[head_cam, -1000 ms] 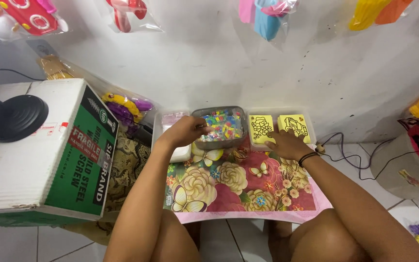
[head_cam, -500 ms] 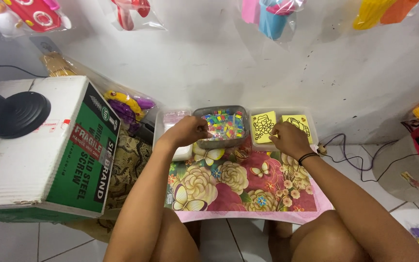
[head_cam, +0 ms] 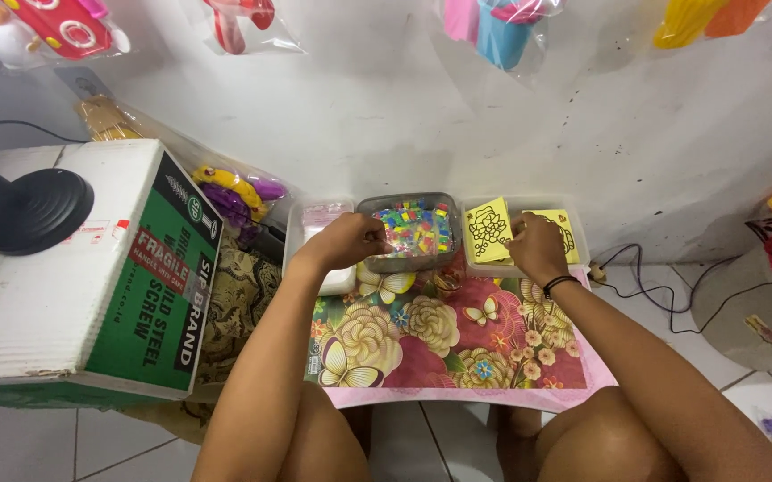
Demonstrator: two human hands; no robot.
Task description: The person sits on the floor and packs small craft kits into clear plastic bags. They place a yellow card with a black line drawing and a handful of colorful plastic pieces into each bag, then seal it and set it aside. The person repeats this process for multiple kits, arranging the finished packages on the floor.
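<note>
Pinching yellow card (head_cam: 488, 230), right hand (head_cam: 536, 248)

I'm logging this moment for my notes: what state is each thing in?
Left hand: closed, at the bead tub's rim.
Right hand: lifting a yellow card.
Bead tub: open, full of coloured beads.
Yellow card: tilted up off its tray.
Second card: lying flat in the tray.
Box: shut, lamp base on top.
</note>
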